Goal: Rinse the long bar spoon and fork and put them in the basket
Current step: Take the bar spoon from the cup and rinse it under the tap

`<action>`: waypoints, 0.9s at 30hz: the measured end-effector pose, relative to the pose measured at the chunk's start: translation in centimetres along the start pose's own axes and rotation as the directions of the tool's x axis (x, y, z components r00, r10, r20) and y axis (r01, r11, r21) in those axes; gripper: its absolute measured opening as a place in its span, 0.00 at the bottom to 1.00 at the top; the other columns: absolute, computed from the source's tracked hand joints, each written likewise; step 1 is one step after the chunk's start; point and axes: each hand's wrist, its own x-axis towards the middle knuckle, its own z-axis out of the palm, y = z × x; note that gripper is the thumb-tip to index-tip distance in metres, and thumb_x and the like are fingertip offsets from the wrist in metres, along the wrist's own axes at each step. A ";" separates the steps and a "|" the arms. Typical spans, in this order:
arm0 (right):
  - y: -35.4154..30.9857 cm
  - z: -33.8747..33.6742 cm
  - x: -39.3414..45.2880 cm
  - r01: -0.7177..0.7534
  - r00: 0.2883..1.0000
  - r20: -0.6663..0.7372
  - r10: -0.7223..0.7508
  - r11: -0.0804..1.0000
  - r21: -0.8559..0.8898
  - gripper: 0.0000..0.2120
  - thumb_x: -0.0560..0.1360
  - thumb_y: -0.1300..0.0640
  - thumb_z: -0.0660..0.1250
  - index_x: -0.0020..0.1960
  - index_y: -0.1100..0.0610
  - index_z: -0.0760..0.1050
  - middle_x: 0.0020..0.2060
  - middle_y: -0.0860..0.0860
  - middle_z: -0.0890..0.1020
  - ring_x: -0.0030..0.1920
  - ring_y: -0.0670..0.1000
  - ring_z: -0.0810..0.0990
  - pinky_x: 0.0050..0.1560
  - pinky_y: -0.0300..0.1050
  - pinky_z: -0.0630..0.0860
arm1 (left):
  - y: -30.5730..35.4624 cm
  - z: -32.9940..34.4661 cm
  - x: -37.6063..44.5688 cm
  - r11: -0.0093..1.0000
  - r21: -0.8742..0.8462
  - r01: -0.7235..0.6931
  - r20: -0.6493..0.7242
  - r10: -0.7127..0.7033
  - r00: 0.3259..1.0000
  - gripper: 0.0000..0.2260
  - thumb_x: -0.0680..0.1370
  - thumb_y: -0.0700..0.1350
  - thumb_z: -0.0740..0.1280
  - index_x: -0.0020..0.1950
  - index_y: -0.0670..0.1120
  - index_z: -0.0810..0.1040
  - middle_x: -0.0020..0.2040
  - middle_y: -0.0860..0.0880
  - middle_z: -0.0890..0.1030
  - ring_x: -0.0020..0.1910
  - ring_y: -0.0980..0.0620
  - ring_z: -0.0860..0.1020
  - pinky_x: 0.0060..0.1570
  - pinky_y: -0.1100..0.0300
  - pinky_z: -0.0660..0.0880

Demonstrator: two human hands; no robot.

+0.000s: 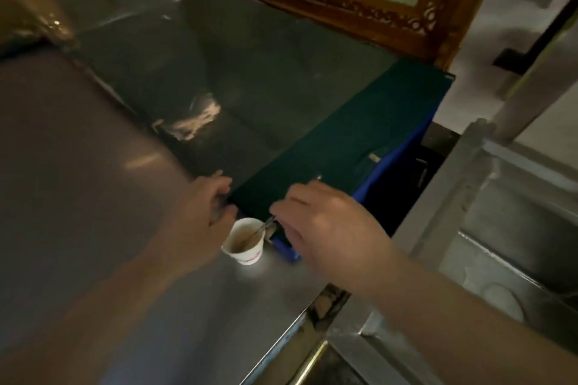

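Your right hand (328, 228) hovers over the steel worktop (78, 166), fingers curled down, its fingertips pinching the top of a thin metal utensil (256, 231); blur hides whether it is the spoon or the fork. The utensil slants down into a small white cup (247, 247) of brownish liquid, just left of that grip. Your left hand (206, 206) sits just beyond the cup, fingers bent at the edge of a dark green panel (344, 134); its grip is unclear. Right of the worktop lies a sink (500, 228).
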 end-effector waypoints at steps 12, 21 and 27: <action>-0.2 4.2 7.0 -0.041 0.853 0.410 0.321 0.826 -0.562 0.06 0.78 0.57 0.60 0.43 0.51 0.70 0.49 0.52 0.76 0.55 0.57 0.72 0.64 0.64 0.57 | -7.1 3.4 -1.4 0.989 0.082 -0.126 0.213 0.106 0.971 0.19 0.69 0.57 0.71 0.57 0.52 0.75 0.50 0.57 0.74 0.51 0.53 0.75 0.48 0.62 0.70; 0.2 5.6 7.2 -0.059 0.906 0.330 0.266 0.851 -0.522 0.08 0.75 0.58 0.63 0.39 0.52 0.68 0.38 0.49 0.73 0.40 0.54 0.68 0.53 0.57 0.59 | -8.6 4.7 -0.8 0.995 0.071 -0.068 0.212 0.052 0.976 0.20 0.71 0.55 0.70 0.61 0.51 0.76 0.55 0.53 0.78 0.52 0.53 0.75 0.51 0.61 0.72; 0.6 5.3 6.7 -0.084 0.913 0.311 0.264 0.867 -0.491 0.06 0.76 0.59 0.60 0.40 0.52 0.67 0.38 0.49 0.70 0.41 0.53 0.64 0.56 0.55 0.61 | -8.6 4.8 -0.4 0.995 0.068 -0.073 0.196 0.058 0.979 0.19 0.70 0.55 0.71 0.59 0.50 0.77 0.53 0.52 0.79 0.50 0.54 0.76 0.49 0.60 0.74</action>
